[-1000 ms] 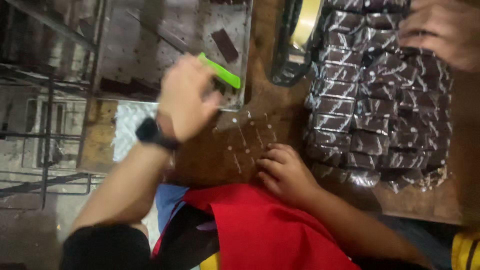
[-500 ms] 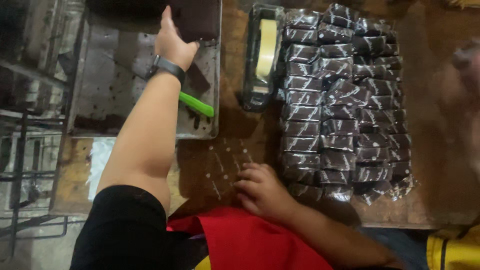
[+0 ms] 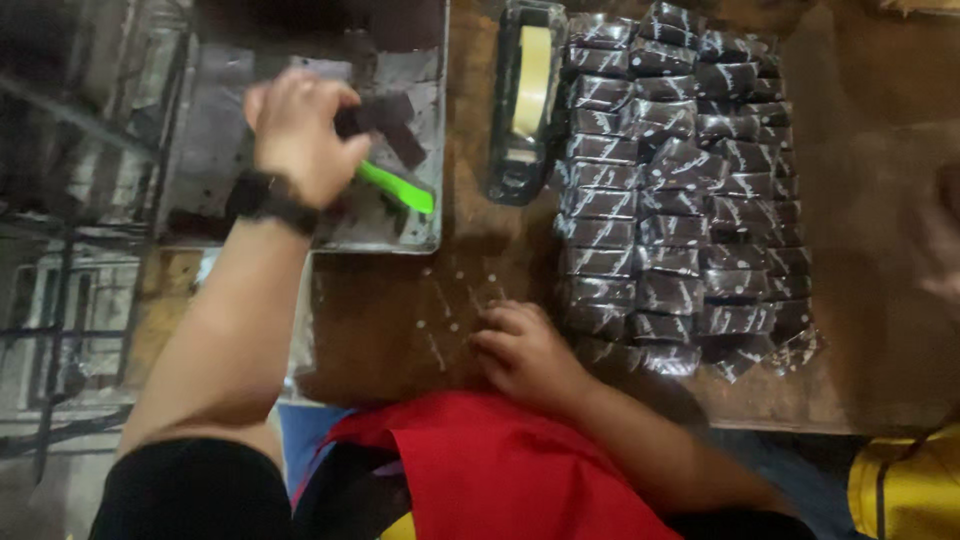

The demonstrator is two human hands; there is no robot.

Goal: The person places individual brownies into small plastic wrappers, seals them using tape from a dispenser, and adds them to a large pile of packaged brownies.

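Note:
My left hand (image 3: pixel 300 135), with a black watch on the wrist, hovers over a metal tray (image 3: pixel 215 160) at the upper left. Its fingers are closed on a dark brown block (image 3: pixel 385 118). A green-handled tool (image 3: pixel 398 188) lies on the tray just under that hand. My right hand (image 3: pixel 525 350) rests with loosely spread fingers on a clear wrapping sheet (image 3: pixel 450 300) spread on the wooden table (image 3: pixel 870 330). It holds nothing and sits beside the near corner of a pile of several wrapped dark blocks (image 3: pixel 690 190).
A black tape dispenser (image 3: pixel 527 100) with a pale roll stands between the tray and the pile. My red apron (image 3: pixel 500 470) fills the bottom. A blurred hand of another person (image 3: pixel 940 240) shows at the right edge. A yellow object (image 3: pixel 900 480) sits at the bottom right.
My left hand reached to the far end of the tray and has come back toward me with a dark block in its fingers. My right hand stayed on the clear sheet.

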